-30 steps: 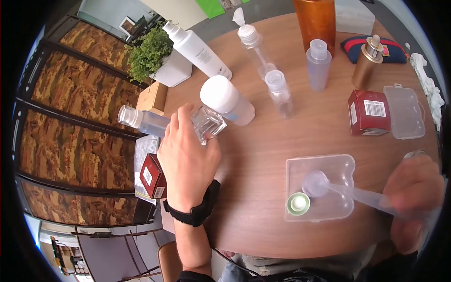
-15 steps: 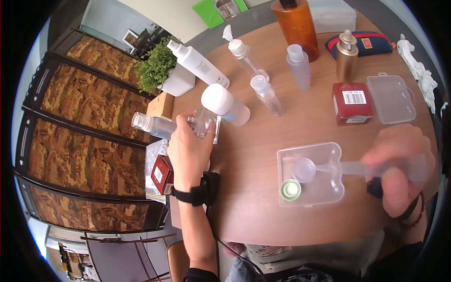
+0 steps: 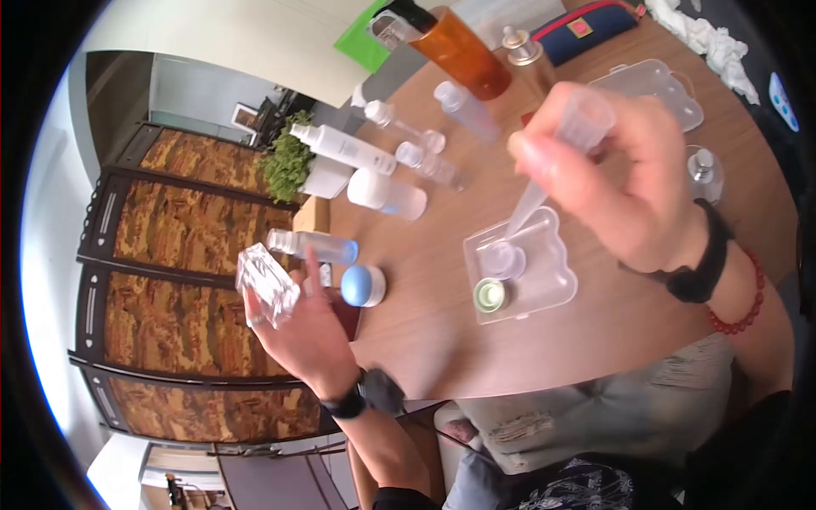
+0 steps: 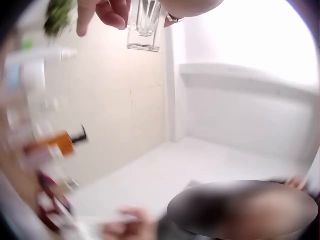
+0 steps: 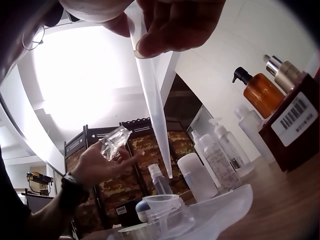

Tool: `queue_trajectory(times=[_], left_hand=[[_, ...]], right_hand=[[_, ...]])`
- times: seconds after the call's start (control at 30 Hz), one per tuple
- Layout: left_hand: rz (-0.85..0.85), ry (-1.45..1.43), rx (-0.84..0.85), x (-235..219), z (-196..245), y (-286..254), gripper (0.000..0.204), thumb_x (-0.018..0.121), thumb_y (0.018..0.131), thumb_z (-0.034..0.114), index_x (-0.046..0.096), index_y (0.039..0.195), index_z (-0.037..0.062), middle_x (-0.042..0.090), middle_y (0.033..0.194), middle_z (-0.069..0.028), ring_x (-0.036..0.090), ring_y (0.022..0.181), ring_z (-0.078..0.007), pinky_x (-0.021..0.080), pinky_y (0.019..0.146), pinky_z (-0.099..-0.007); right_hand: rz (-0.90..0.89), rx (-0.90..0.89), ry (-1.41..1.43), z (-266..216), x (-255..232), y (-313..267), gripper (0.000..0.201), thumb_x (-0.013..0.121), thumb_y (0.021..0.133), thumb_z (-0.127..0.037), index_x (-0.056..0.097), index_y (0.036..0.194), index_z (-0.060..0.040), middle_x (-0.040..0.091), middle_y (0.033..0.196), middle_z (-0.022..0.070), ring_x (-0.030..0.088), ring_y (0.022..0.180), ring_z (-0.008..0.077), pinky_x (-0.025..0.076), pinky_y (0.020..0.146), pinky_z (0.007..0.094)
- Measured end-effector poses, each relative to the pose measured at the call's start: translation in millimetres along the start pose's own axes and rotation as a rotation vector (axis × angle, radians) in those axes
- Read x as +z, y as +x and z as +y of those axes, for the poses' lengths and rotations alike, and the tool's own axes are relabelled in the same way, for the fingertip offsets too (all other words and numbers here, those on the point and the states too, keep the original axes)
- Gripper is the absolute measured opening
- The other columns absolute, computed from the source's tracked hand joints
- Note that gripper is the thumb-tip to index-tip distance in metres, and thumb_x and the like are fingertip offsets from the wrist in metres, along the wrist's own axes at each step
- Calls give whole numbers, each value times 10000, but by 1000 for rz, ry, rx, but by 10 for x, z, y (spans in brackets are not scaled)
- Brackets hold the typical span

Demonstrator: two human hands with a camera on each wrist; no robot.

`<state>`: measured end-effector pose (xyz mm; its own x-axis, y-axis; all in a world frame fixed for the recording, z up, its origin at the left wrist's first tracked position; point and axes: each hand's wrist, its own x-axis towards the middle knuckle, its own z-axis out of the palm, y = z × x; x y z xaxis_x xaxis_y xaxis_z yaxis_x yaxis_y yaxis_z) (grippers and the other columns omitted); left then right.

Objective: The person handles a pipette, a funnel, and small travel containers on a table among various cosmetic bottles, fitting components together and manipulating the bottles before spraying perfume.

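My left hand [image 3: 310, 344] holds a thick-walled clear glass bottle [image 3: 268, 285], tilted and raised at the table's left side; its base shows in the left wrist view. My right hand [image 3: 637, 191] pinches a long, translucent tapered pipette tip [image 5: 152, 95], wide end up and narrow end pointing down toward the open plastic case [image 3: 544, 289]. In that case sit a small clear open jar [image 3: 503, 260] and a green-rimmed cap [image 3: 490, 296] with a white inside. In the head view, the narrow end overlaps the case just behind the jar.
Near the left hand are a blue-lidded jar [image 3: 363, 286] and a bluish spray bottle [image 3: 316, 246]. Several bottles stand along the back, including an amber pump bottle [image 3: 463, 55]. A dark red box [image 5: 292, 120] and a round silver-topped bottle [image 3: 704, 170] are at the right.
My left hand has lifted the glass bottle up and leftward, uncovering the blue-lidded jar. The right hand has moved inward and up, turning the pipette tip from nearly level to steeply downward.
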<state>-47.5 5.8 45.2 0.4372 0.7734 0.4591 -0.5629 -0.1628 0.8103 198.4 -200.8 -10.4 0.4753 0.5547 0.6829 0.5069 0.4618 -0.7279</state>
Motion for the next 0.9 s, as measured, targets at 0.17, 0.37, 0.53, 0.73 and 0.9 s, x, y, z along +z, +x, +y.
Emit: queue_trajectory(times=[0.17,0.37,0.53,0.73,0.9], left_hand=[[-142,-930,-613,149,-8,-655,596,483,1035,408,422,1464,-2,448,1531,-194,639,874,-206,508,1043,-510],[-53,-931,-695,119,-125,-943,775,494,1015,511,208,1608,103,490,1428,-282,533,975,-303,511,667,-359],[-112,-678,-878,91,-51,-808,897,505,978,625,162,1621,102,471,1353,-331,522,1042,-384,522,680,-404],[-74,-418,-917,-20,-7,-708,1121,548,841,742,159,1600,15,444,1366,-307,521,1078,-403,523,676,-417],[-84,-469,-913,11,-29,-674,1180,566,816,771,181,1575,-47,497,1321,-270,527,1017,-390,490,631,-396]], right_hand=[[21,-121,37,49,35,15,151,614,932,-101,658,830,1,632,703,25,567,622,74,432,589,233],[64,-137,-1,60,42,1,157,625,941,-104,654,817,-11,616,694,3,550,599,53,403,543,218],[48,-120,-59,-23,51,16,109,628,926,-67,649,836,-8,599,659,5,556,602,72,419,567,234],[59,-251,-108,25,93,24,112,610,921,-29,636,816,3,578,652,-4,517,581,73,386,551,248],[51,-187,-29,56,127,2,131,617,933,-48,632,807,-12,563,649,-19,492,578,53,366,541,239]])
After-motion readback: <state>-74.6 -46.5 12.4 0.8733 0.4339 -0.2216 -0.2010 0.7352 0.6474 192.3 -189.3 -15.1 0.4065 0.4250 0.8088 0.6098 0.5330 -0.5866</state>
